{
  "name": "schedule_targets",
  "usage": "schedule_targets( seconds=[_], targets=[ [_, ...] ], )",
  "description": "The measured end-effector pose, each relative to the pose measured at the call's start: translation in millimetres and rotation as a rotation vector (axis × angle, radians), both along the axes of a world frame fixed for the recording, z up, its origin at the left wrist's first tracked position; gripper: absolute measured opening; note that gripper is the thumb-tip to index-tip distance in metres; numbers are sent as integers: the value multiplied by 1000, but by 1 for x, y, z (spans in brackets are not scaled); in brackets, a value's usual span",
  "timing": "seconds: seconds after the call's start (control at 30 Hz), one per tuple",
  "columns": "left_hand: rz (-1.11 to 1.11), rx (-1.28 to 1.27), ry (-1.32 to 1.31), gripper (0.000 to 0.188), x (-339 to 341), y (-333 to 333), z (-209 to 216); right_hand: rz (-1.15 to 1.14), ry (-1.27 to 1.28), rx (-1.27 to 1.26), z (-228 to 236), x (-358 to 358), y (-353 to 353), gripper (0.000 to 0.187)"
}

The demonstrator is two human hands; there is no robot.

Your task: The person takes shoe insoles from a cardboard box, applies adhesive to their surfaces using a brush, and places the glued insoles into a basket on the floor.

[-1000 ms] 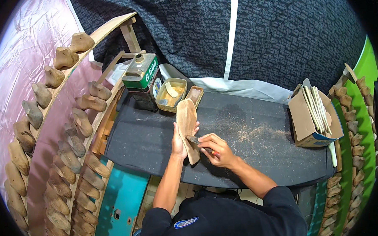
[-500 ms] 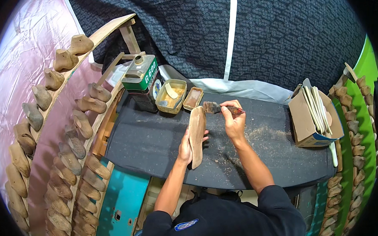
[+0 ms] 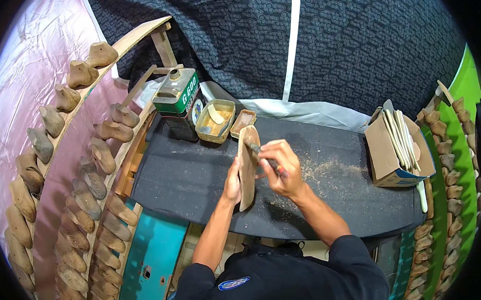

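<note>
My left hand grips a long tan sole-shaped piece by its lower left side, holding it nearly upright above the table. Whether it is a shoe sole or a wooden last I cannot tell. In my right hand is a flat brush; its bristles rest against the upper right face of the piece. My fingers hide much of the brush handle. Beyond the piece stand a small open tub and a larger yellowed tub with a pale scraper-like piece in it.
A green and dark metal can stands at the back left of the black-covered table. At the right is a cardboard box of long pale strips. Wood shavings lie mid-right. Racks of wooden shoe lasts flank both sides.
My right hand has come left and down, bringing the brush from the top edge of the piece onto its face. The piece has turned slightly, looking narrower.
</note>
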State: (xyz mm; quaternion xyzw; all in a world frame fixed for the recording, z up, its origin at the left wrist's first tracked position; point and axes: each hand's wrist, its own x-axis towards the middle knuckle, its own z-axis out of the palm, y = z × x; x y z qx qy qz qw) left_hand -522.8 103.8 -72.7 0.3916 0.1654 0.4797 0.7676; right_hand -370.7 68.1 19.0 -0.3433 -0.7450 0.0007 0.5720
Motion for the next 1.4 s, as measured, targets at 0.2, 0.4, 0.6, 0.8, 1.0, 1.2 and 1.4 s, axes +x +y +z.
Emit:
schedule_targets(
  seconds=[0.2, 0.4, 0.6, 0.8, 1.0, 1.2, 1.4],
  targets=[
    [30, -89, -84, 62, 0, 7, 10, 203, -40, -49, -15, -3, -20, 14],
    [-78, -76, -182, 59, 9, 7, 3, 175, 306, -180, 3, 18, -5, 12],
    [-104, 8, -1, 57, 15, 2, 2, -30, 37, 39, 11, 23, 8, 11],
    [11, -157, -89, 56, 5, 6, 12, 152, 10, -37, -21, 1, -19, 10],
    [-96, -1, -127, 61, -2, 9, 14, 350, 245, -187, -19, 17, -11, 7],
    [-71, 112, -20, 59, 5, 6, 16, -3, 438, -45, 3, 26, 12, 7],
    [69, 240, 76, 59, 5, 4, 26, 62, 540, -96, -12, 12, -1, 4]
  ],
)
